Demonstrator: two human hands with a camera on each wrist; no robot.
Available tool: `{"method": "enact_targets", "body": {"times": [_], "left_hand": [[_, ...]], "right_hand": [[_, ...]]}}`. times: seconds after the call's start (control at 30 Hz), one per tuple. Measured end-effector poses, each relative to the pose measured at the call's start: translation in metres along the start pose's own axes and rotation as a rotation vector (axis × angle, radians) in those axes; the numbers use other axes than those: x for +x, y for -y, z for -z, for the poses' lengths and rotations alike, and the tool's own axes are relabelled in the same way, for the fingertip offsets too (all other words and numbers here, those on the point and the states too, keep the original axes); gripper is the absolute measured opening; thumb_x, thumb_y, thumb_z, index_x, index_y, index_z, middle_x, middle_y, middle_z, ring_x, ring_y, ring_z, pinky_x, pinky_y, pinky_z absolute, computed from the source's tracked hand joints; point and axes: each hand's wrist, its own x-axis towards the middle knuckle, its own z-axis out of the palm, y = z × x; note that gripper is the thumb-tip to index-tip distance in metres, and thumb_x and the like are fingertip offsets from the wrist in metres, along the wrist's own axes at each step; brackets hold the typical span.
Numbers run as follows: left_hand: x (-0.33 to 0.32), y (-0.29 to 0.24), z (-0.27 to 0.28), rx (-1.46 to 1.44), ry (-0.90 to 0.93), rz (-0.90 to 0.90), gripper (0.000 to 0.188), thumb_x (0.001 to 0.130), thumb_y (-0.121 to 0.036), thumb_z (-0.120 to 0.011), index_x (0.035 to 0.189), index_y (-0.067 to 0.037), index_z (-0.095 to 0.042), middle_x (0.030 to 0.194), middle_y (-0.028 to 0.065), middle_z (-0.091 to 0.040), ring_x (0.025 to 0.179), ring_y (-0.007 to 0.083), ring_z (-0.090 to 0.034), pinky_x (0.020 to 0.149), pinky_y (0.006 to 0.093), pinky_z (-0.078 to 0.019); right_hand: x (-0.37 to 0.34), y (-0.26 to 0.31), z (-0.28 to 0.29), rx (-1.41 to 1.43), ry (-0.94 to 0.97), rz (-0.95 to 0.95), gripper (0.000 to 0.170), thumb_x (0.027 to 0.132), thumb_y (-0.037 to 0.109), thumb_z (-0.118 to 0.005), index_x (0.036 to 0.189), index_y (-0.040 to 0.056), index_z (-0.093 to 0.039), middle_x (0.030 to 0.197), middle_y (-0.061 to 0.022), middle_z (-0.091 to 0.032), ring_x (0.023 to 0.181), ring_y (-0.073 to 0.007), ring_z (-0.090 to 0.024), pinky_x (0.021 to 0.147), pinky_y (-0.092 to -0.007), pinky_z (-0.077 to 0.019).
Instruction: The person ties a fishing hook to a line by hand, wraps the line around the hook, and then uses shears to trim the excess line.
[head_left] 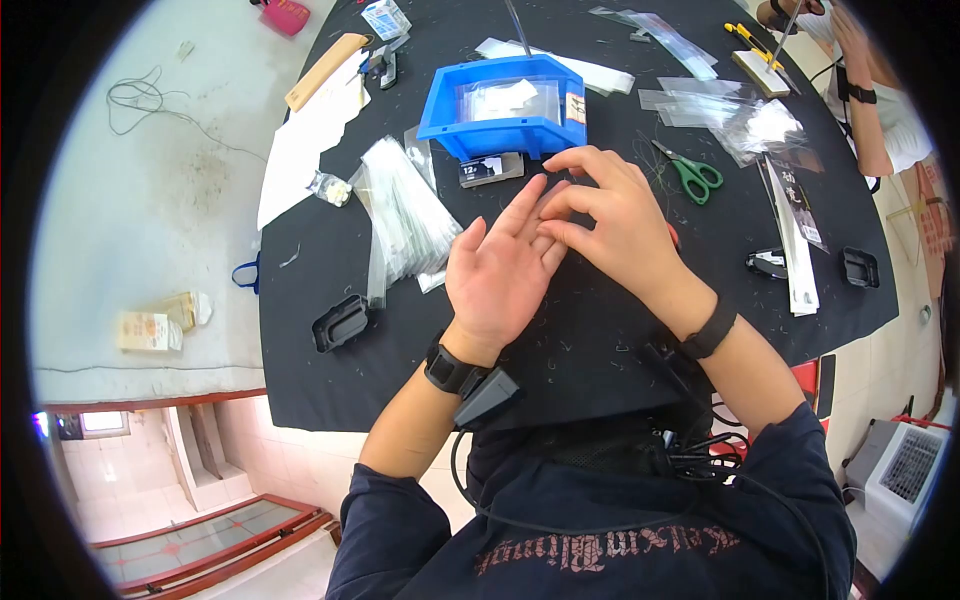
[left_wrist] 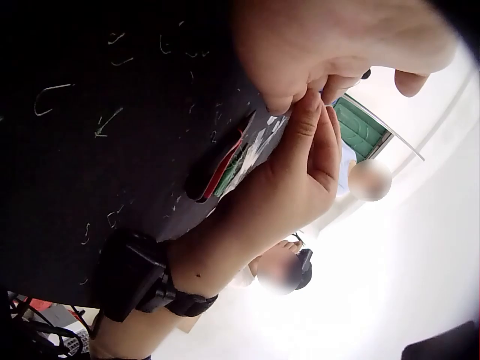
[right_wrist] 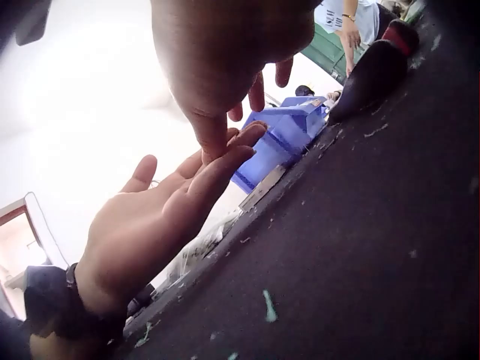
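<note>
My left hand (head_left: 500,285) is held palm up over the black table, its fingers extended. Above its fingertips is my right hand (head_left: 625,215), fingers bent, thumb and index finger brought down onto the left fingers. In the left wrist view, the right hand's thumb and fingertips (left_wrist: 311,105) meet at the left fingers; I cannot tell whether something small is pinched there. The right wrist view shows the right thumb touching the left hand (right_wrist: 150,217). A black-and-red object (right_wrist: 375,79) lies on the table nearby, mostly hidden under the right hand in the head view.
A blue bin (head_left: 500,137) holding clear packets stands ahead, a small box (head_left: 490,168) before it. Clear plastic sleeves (head_left: 405,215) lie left; green-handled scissors (head_left: 697,180), a stapler (head_left: 765,262) and more sleeves (head_left: 765,130) lie right. Black trays (head_left: 340,323) sit at both sides.
</note>
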Motion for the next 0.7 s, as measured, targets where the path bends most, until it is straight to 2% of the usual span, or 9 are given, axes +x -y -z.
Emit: {"method": "enact_targets", "body": {"times": [0.33,0.4,0.43,0.5,0.53,0.6,0.7], "left_hand": [[0.001,-0.002,-0.001,0.039,0.045,-0.028,0.082,0.096,-0.048,-0.039,0.154,0.007,-0.020,0.156,0.0248,-0.031,0.144,0.0302,-0.033,0.121,0.0414,-0.0234],[0.001,-0.003,0.005,-0.059,0.017,0.011,0.070,0.099,-0.033,-0.041,0.154,0.006,-0.022,0.155,0.0233,-0.033,0.143,0.0291,-0.038,0.120,0.0405,-0.0277],[0.001,-0.003,0.005,-0.059,0.017,0.009,0.070,0.099,-0.033,-0.041,0.154,0.006,-0.022,0.155,0.0233,-0.033,0.143,0.0291,-0.038,0.120,0.0405,-0.0277],[0.002,-0.002,0.004,0.326,-0.140,-0.046,0.055,0.100,-0.011,-0.044,0.151,0.004,-0.030,0.152,0.0190,-0.040,0.139,0.0263,-0.044,0.118,0.0381,-0.0347],[0.001,-0.002,0.005,0.326,-0.141,-0.049,0.055,0.100,-0.011,-0.044,0.151,0.004,-0.030,0.152,0.0190,-0.040,0.139,0.0263,-0.044,0.118,0.0381,-0.0347],[0.002,0.000,0.011,0.264,-0.289,-0.029,0.049,0.094,0.007,-0.056,0.143,0.002,-0.046,0.145,0.0147,-0.051,0.134,0.0235,-0.051,0.113,0.0360,-0.0419],[0.002,0.002,0.014,0.279,-0.351,-0.021,0.046,0.093,0.008,-0.060,0.138,0.003,-0.051,0.139,0.0139,-0.056,0.130,0.0227,-0.054,0.110,0.0348,-0.0456]], "right_hand": [[0.004,-0.001,0.002,0.003,0.007,0.074,0.009,0.075,0.014,-0.075,0.078,0.0085,-0.069,0.106,0.0001,-0.064,0.095,-0.0201,-0.060,0.089,-0.0370,-0.0436],[0.006,-0.004,0.002,0.021,0.007,0.072,0.009,0.075,0.013,-0.075,0.079,0.0076,-0.069,0.106,-0.0010,-0.064,0.095,-0.0214,-0.061,0.088,-0.0376,-0.0446],[0.007,-0.007,0.001,0.104,-0.021,0.036,0.010,0.076,0.012,-0.076,0.081,0.0061,-0.069,0.106,-0.0026,-0.064,0.095,-0.0219,-0.061,0.087,-0.0367,-0.0457],[0.007,-0.008,0.000,0.188,-0.046,0.002,0.011,0.078,0.012,-0.076,0.083,0.0047,-0.070,0.105,-0.0041,-0.064,0.095,-0.0223,-0.061,0.086,-0.0358,-0.0468],[0.007,-0.008,0.000,0.284,-0.079,-0.061,0.011,0.079,0.012,-0.076,0.085,0.0037,-0.070,0.105,-0.0055,-0.064,0.095,-0.0221,-0.062,0.084,-0.0345,-0.0477],[0.007,-0.007,0.001,0.379,-0.110,-0.122,0.012,0.081,0.011,-0.076,0.087,0.0027,-0.071,0.106,-0.0069,-0.064,0.096,-0.0218,-0.063,0.082,-0.0331,-0.0486],[0.007,-0.007,0.004,0.459,-0.034,-0.287,0.014,0.085,0.016,-0.075,0.092,0.0039,-0.074,0.109,-0.0048,-0.065,0.097,-0.0152,-0.063,0.077,-0.0279,-0.0480]]}}
